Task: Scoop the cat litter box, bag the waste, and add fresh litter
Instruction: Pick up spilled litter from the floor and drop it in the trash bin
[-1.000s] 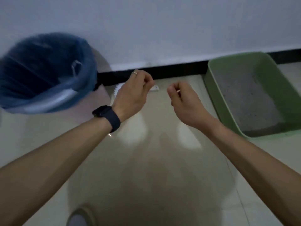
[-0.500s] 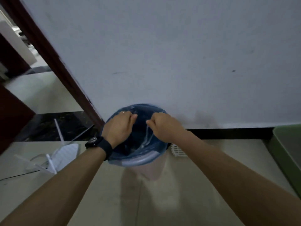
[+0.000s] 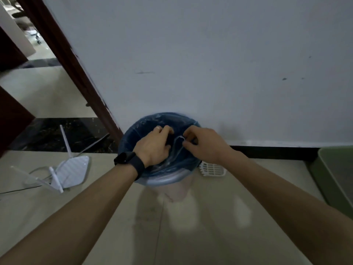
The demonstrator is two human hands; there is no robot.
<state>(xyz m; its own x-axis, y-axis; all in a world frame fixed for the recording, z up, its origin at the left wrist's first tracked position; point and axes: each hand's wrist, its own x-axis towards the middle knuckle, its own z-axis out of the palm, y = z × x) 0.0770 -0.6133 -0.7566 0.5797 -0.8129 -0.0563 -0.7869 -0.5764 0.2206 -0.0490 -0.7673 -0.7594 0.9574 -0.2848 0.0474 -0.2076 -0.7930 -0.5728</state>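
Both grips (image 3: 155, 143) (image 3: 203, 143) among bag (image 3: 145, 124) folds

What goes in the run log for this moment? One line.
stage: bagging | left hand: gripping blue bin bag | right hand: pinching bag's clear strip | scoop: on floor

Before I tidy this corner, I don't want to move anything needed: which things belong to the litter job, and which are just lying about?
For the job:
round bin with blue plastic liner, held by left hand and right hand
white slotted plastic scoop
green plastic litter box

Lying about:
white router with antennas
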